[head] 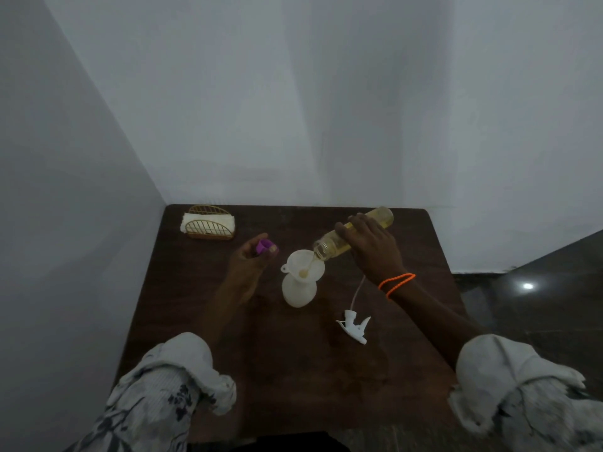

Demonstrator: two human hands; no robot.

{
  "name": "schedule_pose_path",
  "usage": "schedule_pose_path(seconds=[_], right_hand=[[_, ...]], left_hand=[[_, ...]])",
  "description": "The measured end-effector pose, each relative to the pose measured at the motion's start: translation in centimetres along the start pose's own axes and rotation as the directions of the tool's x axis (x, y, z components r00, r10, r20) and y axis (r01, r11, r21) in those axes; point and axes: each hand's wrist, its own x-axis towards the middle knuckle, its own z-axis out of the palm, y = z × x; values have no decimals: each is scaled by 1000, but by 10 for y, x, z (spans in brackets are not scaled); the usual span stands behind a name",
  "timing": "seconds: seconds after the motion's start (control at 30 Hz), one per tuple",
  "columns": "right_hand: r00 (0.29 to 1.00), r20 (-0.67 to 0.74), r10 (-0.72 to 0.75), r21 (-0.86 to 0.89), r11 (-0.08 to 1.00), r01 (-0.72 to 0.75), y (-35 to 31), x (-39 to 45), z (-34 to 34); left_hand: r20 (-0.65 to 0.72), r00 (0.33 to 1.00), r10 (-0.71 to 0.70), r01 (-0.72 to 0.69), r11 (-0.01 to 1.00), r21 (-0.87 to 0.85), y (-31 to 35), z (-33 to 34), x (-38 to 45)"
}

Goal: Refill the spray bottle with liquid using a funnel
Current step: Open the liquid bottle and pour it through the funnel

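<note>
Near the middle of the brown tabletop (293,370) stands the white spray bottle (299,290), a white funnel (303,264) seated in its neck. The right hand (372,247) grips a clear bottle of yellow liquid (354,231), tipped with its mouth over the funnel's rim. The left hand (253,256), just left of the funnel, pinches a purple cap (265,246). The white trigger sprayer (354,324) lies toward the right edge; a gold napkin holder (208,223) occupies the far left corner.
</note>
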Motion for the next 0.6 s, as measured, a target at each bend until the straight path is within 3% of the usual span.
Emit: schedule_pose_path(seconds=[0.6], right_hand=[[996,-74,-40,29,999,42,3,4,-5]], left_hand=[[15,1000,25,-25,1000,-8,9,3,1]])
